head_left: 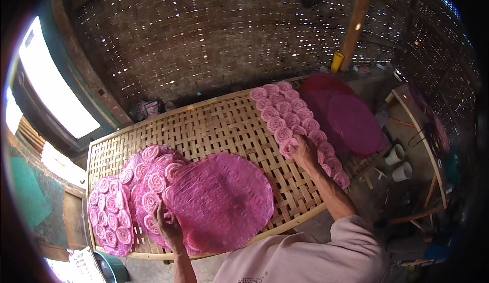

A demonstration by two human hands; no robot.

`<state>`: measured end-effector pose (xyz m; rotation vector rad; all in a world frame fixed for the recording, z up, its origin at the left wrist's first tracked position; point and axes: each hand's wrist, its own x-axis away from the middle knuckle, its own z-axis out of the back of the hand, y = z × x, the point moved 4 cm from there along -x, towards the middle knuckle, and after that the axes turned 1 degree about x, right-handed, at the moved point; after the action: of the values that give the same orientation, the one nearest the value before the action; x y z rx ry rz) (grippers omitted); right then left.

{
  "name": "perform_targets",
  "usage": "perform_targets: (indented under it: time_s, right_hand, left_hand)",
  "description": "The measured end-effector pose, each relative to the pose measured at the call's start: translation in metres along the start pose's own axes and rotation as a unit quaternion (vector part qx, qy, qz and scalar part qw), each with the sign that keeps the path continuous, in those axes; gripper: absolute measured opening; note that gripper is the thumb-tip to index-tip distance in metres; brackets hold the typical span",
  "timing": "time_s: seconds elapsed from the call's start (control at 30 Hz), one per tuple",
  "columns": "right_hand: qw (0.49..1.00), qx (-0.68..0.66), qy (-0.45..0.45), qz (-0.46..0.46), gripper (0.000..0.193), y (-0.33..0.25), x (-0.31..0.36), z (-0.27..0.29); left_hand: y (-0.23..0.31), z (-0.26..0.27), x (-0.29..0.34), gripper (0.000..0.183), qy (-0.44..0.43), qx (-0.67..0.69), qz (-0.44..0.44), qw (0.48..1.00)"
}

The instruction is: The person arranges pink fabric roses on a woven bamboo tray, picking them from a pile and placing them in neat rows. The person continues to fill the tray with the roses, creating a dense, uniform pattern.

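Observation:
My right hand (305,155) reaches across the slatted bamboo rack, fingers closed on a pink spiral coil (289,147) at the left side of a long block of such coils (283,108). The coils sit in close rows. My left hand (169,228) is low at the left, fingers bent and apart beside the coils on a round magenta sheet (136,187). It appears to touch the sheet's surface; the fingertips are partly hidden. A bare round magenta sheet (221,199) overlaps that one from the right. Another coil-covered sheet (110,217) lies at the far left.
The woven bamboo rack (214,125) stands before a woven wall (204,43). Purple and red round sheets (351,120) lie beyond the coil block. White cups (401,172) and a wooden frame (425,150) are at the right. A teal bucket (113,267) stands lower left.

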<state>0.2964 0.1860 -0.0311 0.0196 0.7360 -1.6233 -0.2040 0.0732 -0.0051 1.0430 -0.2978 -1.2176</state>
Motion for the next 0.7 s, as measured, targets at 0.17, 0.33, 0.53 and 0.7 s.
perform_targets:
  time_s: [0.17,0.33,0.53,0.7]
  right_hand:
    - [0.997,-0.021,-0.001,0.076,0.041,-0.085,0.024,0.008]
    - [0.987,-0.024,-0.028,0.159,0.033,-0.134,0.059,-0.03]
    - [0.987,-0.102,-0.101,0.067,0.023,-0.119,0.058,-0.055]
    - [0.954,-0.2,-0.2,-0.103,0.022,-0.108,0.056,-0.039]
  left_hand:
    - [-0.004,-0.001,0.002,0.061,0.016,0.04,-0.005,0.999]
    - [0.014,-0.002,0.004,0.059,0.024,0.04,-0.02,0.999]
    - [0.01,-0.002,0.008,0.057,0.048,0.043,-0.035,0.997]
    - [0.014,-0.007,0.0,0.053,0.076,0.03,-0.096,0.992]
